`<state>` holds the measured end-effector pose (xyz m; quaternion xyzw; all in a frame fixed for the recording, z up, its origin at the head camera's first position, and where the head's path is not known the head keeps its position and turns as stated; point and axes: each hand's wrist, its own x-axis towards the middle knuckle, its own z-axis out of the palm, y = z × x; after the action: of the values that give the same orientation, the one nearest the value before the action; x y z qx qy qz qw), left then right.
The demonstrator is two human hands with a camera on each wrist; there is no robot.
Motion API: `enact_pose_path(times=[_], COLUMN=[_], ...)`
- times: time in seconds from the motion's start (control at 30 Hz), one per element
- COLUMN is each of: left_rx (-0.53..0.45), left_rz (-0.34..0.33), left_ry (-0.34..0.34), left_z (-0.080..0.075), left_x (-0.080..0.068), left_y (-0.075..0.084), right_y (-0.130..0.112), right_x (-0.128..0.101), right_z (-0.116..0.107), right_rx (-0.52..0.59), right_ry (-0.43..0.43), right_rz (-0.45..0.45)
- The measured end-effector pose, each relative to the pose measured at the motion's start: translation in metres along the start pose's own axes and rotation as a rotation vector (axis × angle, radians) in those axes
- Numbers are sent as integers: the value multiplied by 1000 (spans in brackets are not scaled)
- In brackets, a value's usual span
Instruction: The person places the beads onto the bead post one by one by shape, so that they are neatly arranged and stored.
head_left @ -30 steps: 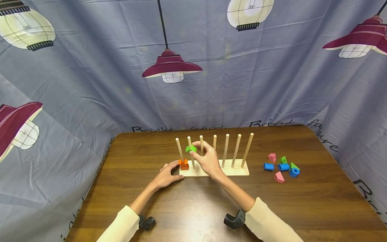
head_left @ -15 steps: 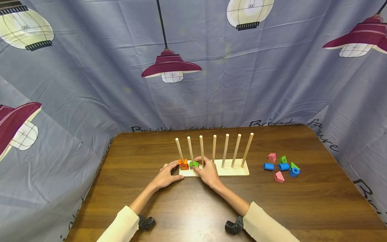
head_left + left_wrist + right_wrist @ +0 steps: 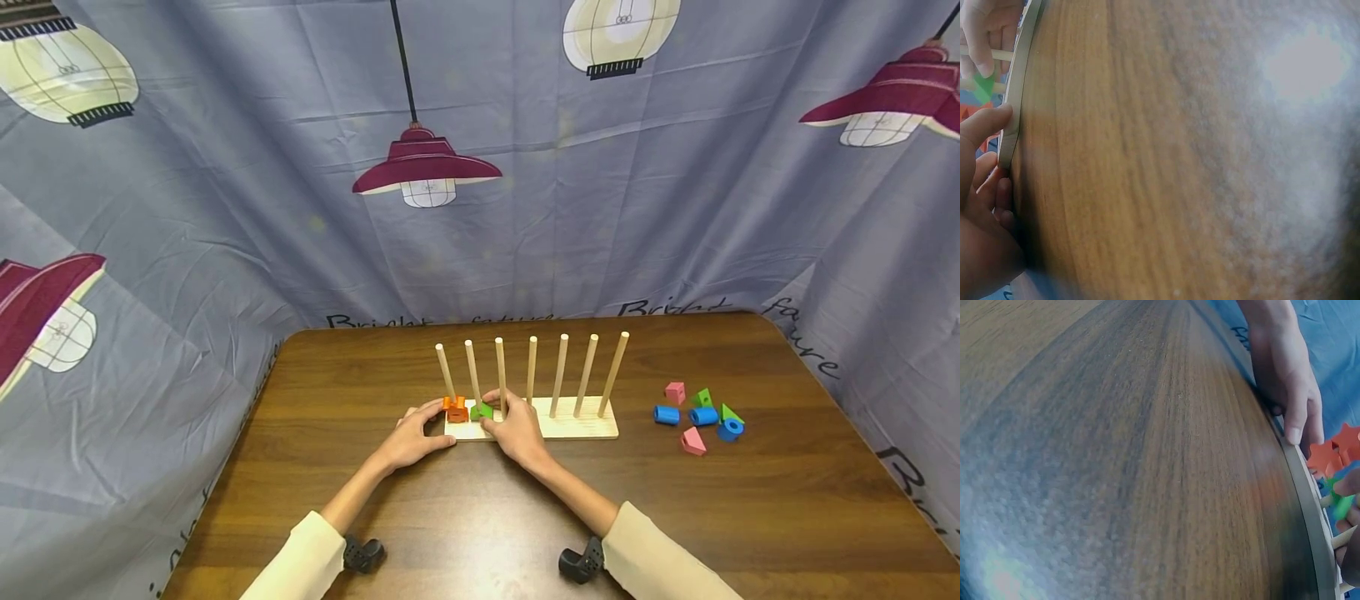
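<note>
A wooden peg board (image 3: 577, 428) with seven upright pegs stands mid-table. An orange block (image 3: 455, 408) sits at the foot of the leftmost peg. A green block (image 3: 481, 410) sits low on the second peg, and my right hand (image 3: 498, 412) pinches it with curled fingers. My left hand (image 3: 432, 422) grips the board's left end. In the left wrist view, the left thumb (image 3: 988, 122) presses the board's edge (image 3: 1019, 87), with the green block (image 3: 985, 86) behind it. The right wrist view shows the orange block (image 3: 1335, 453) and the green block (image 3: 1340, 503) beyond the board's edge.
Several loose blocks lie right of the board: pink ones (image 3: 675, 392), green ones (image 3: 702, 397) and blue cylinders (image 3: 665, 414). A printed blue cloth (image 3: 480, 208) walls the brown table (image 3: 480, 517) at the back and sides.
My right hand slid the green block from high on the second peg down to the board, then stayed there. The left hand has kept its hold on the board's end.
</note>
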<state>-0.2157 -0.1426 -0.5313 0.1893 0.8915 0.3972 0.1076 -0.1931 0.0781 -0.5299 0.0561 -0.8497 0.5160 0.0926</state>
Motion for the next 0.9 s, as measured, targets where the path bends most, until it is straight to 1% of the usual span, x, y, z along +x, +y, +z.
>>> enact_pose_path(times=[0.1, 0.23, 0.33, 0.4, 0.5, 0.57, 0.67, 0.77, 0.83, 0.9], left_rx=[4, 10, 10, 9, 7, 11, 14, 9, 2, 1], left_rz=[3, 7, 9, 10, 14, 15, 14, 5, 2, 2], left_ry=[-1, 6, 8, 11, 14, 14, 11, 8, 10, 11], left_z=[0, 1, 1, 1, 2, 2, 2, 3, 2, 2], left_x=[0, 1, 1, 0, 0, 0, -1, -1, -1, -1], left_y=[-1, -1, -2, -2, -2, -2, -1, -1, -1, -2], right_y=[0, -5, -12, -16, -17, -15, -7, 3, 10, 19], right_x=[-1, -7, -16, -23, -32, -38, -45, -50, -54, -57], right_z=[-1, -9, -24, -36, -59, -77, -110, -145, -169, -193], right_rx=[1, -35, -78, -88, -57, -24, -20, -64, -132, -187], right_ry=[-17, -78, -134, -161, -176, -158, -87, 13, 94, 153], right_rz=[-3, -3, 5, 2, -36, -66, -101, -130, -138, -124])
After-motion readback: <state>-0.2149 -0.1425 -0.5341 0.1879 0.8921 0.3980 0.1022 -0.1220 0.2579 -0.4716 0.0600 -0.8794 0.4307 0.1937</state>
